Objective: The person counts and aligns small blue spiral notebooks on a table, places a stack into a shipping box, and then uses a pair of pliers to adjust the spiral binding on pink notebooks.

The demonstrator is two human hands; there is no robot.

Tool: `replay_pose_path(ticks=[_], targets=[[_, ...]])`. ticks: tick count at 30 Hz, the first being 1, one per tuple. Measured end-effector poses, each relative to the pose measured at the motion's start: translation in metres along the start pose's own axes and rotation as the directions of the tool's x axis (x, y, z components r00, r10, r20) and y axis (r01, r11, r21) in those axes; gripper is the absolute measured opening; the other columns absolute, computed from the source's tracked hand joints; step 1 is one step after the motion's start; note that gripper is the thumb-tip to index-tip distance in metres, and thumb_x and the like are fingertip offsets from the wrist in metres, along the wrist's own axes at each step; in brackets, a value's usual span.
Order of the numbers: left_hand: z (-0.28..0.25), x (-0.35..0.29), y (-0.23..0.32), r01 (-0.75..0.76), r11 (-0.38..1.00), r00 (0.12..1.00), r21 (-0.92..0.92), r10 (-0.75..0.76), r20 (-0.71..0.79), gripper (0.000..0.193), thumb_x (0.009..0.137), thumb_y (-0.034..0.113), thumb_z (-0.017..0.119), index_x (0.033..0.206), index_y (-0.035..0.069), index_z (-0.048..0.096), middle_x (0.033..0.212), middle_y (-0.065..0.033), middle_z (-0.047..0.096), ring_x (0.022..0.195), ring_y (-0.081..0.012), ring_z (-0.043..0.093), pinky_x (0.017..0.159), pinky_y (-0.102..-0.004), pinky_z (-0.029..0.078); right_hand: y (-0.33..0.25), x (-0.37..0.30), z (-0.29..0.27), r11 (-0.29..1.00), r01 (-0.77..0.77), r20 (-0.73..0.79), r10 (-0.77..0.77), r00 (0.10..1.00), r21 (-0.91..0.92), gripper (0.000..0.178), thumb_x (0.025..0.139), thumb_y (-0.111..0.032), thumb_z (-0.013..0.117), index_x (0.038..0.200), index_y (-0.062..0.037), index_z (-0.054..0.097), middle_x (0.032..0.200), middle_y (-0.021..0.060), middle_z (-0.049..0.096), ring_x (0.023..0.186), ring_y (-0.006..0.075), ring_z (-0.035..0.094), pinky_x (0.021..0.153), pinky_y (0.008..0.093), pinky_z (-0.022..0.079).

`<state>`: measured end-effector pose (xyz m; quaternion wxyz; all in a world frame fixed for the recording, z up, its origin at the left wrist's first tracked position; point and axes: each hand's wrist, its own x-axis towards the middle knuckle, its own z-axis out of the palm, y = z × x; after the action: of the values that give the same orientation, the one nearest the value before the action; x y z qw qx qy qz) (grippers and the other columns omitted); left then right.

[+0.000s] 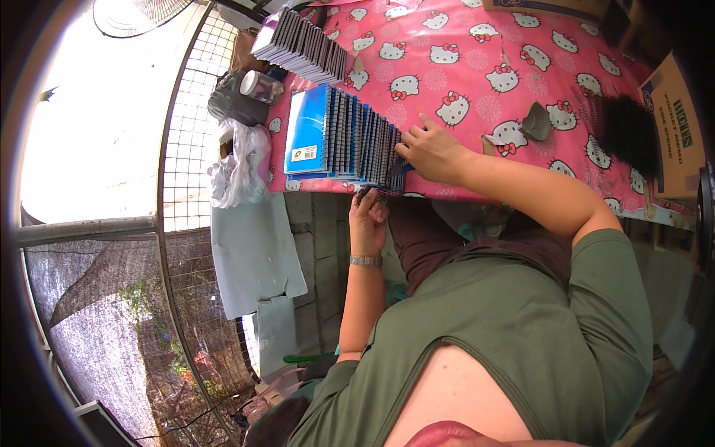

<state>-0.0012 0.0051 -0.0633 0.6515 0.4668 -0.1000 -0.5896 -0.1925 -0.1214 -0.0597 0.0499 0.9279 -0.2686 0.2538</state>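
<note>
A long row of blue spiral notebooks (306, 127) leans in overlapping layers along the near left edge of the table. At its right end my right hand (438, 151) is closed, fingertips on the last notebook (398, 168); its forefinger sticks up. Below the table's edge, just under the row, my left hand (368, 216) is raised with fingers curled together. Something small and dark shows at its fingertips, too small to name. Behind the blue row, a second row of purple-and-white spiral notebooks (298, 48) lies on the table.
The table wears a pink cat-print cover (462, 74), torn in places. A grey-green cup-like piece (535, 122) and a black bushy thing (627, 138) lie to the right, beside a cardboard box (674, 127). Plastic bags (242, 160) and a tub (258, 86) crowd the left edge.
</note>
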Motion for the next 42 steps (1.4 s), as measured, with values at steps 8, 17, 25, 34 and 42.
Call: replay_pose_path(ticks=[8,17,25,34,42], targets=[[0.013,0.002,-0.008,-0.13,0.921,0.984,0.368,0.167,-0.069,0.026,0.085,-0.005,0.067,0.095,0.008,0.047,0.066,0.0011,0.051,0.047,-0.0069,0.045,0.042,-0.0217,0.033,-0.011,0.019,-0.011,0.995,-0.055,0.373,0.021,0.928,0.081,0.015,0.084,-0.018,0.055,0.083,-0.0092,0.067,0.082,0.0076,0.068,0.081,0.0257,0.068,0.076,0.0405,0.051],[0.003,-0.001,-0.009,-0.117,0.964,0.992,0.24,0.126,-0.026,0.021,0.087,-0.003,0.065,0.093,0.008,0.048,0.065,0.0015,0.049,0.047,-0.007,0.042,0.044,-0.0216,0.034,0.002,-0.006,0.005,0.998,0.064,-0.083,-0.066,0.994,-0.023,0.016,0.085,-0.018,0.055,0.083,-0.0079,0.067,0.08,0.0071,0.068,0.079,0.0254,0.067,0.084,0.0423,0.052],[0.004,0.008,-0.016,-0.136,0.923,0.987,0.36,0.159,-0.035,0.023,0.086,-0.003,0.067,0.095,0.007,0.049,0.071,0.0003,0.052,0.049,-0.0069,0.043,0.044,-0.0217,0.034,-0.013,0.01,0.002,0.987,-0.09,0.337,0.041,0.941,0.134,0.015,0.084,-0.017,0.056,0.083,-0.0075,0.067,0.079,0.0069,0.068,0.079,0.0259,0.067,0.084,0.0443,0.052],[-0.015,0.007,-0.016,-0.064,0.985,0.998,0.159,0.063,0.011,0.023,0.087,-0.002,0.067,0.097,0.008,0.049,0.072,0.0009,0.053,0.049,-0.0071,0.044,0.044,-0.0218,0.034,-0.003,-0.009,0.016,1.0,0.022,-0.042,-0.023,0.999,-0.014,0.015,0.085,-0.017,0.055,0.084,-0.0075,0.067,0.082,0.0063,0.065,0.089,0.0252,0.066,0.087,0.0441,0.05],[-0.011,0.014,-0.021,-0.103,0.934,0.994,0.341,0.11,-0.004,0.019,0.088,-0.001,0.065,0.095,0.009,0.049,0.071,0.0006,0.052,0.049,-0.007,0.043,0.044,-0.0214,0.033,-0.017,0.004,0.007,0.991,-0.088,0.408,0.041,0.912,0.097,0.016,0.085,-0.017,0.055,0.086,-0.0083,0.068,0.083,0.0078,0.067,0.087,0.0265,0.067,0.077,0.0394,0.051]])
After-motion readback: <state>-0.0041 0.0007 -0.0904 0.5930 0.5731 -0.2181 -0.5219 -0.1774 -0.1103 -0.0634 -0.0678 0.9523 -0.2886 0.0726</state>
